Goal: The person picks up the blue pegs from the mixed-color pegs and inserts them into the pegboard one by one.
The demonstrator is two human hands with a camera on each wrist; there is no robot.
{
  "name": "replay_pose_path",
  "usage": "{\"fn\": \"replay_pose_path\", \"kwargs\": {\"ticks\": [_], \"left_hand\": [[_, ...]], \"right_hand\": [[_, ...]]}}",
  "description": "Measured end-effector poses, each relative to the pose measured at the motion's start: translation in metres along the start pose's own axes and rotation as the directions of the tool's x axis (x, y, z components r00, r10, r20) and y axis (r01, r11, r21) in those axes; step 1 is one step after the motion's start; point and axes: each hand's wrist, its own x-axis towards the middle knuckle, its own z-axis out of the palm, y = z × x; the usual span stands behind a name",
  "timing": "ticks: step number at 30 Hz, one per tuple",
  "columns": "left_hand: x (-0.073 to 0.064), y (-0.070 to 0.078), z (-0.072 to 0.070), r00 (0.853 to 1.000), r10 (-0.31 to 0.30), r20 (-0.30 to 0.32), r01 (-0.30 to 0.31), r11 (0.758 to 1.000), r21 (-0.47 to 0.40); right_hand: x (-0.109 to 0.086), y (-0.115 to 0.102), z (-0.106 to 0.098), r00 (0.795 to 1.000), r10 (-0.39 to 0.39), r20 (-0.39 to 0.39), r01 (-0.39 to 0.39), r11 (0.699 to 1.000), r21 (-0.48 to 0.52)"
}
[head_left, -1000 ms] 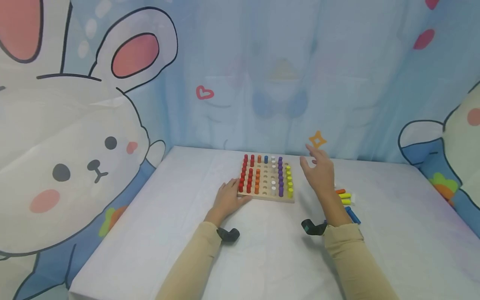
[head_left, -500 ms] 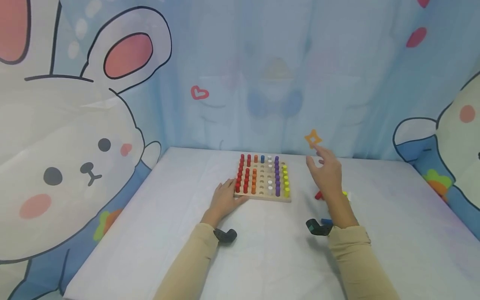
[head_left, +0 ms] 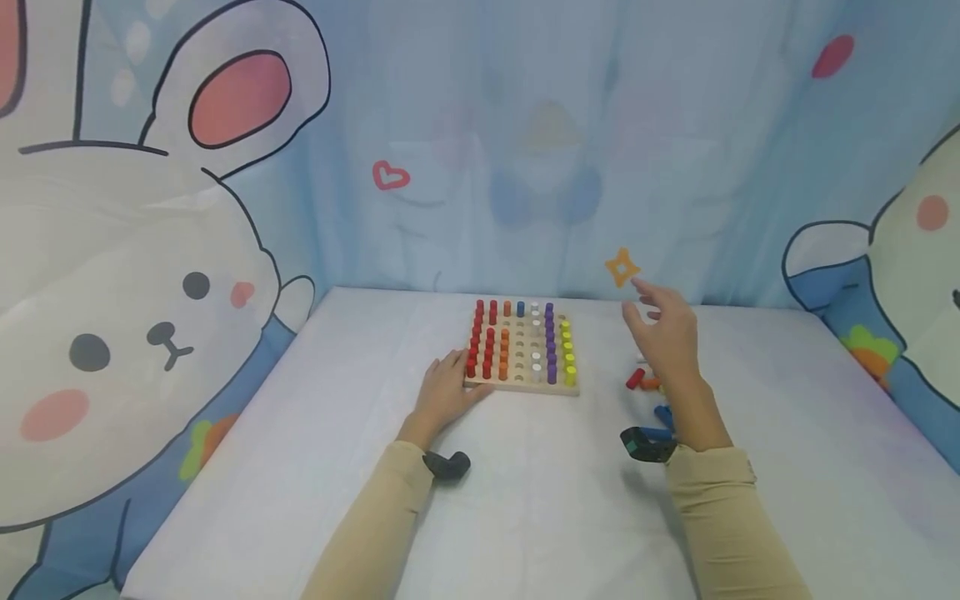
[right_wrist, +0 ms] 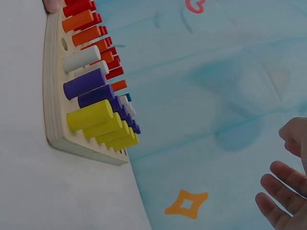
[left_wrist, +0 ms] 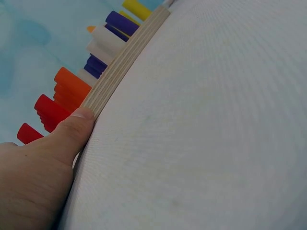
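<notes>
Drifting right, away from the pegboard, the right hand now hangs in the air past the board's right side, a bit farther off than a second ago. That shift also brings a loose red peg and an orange peg into sight left of the forearm, with two loose blue pegs nearer the person. I can't spot any change on the board itself, so I'd call this a lull between pegs: partway done, with just one seated blue peg in its column and bare holes in front of it.

Fingers: right thumb and index are spread apart, the others loosely bent, and I see nothing between them in the head or right wrist view. Left hand hasn't budged, fingers straight along the board's left edge, thumb pressed to the near edge, more steadying than grabbing imo.

Board's lying flat on the white table, near the curtain. Its near edge runs pretty much left-right and the colour columns point away from the person. Can't tell which side is longer, the angle squashes it. Seated pegs stand upright; the loose red one's on its side, slanting near-left to far-right.
</notes>
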Motion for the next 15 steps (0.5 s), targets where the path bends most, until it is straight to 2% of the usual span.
{"fn": "replay_pose_path", "kwargs": {"ticks": [3,7,15], "left_hand": [[0.000,0.000,-0.001,1.000,-0.004,0.002,0.004,1.000,-0.008],[0.000,-0.001,-0.001,1.000,-0.012,0.003,0.012,1.000,-0.006],[0.001,-0.001,0.001,1.000,-0.012,0.001,0.012,1.000,0.010]], "right_hand": [[0.000,-0.001,-0.008,1.000,0.014,0.028,-0.014,1.000,-0.019],[0.002,0.000,-0.021,0.993,0.082,0.089,-0.077,0.995,-0.058],[0.006,0.020,-0.044,0.954,0.219,0.205,-0.187,0.969,-0.164]]}}
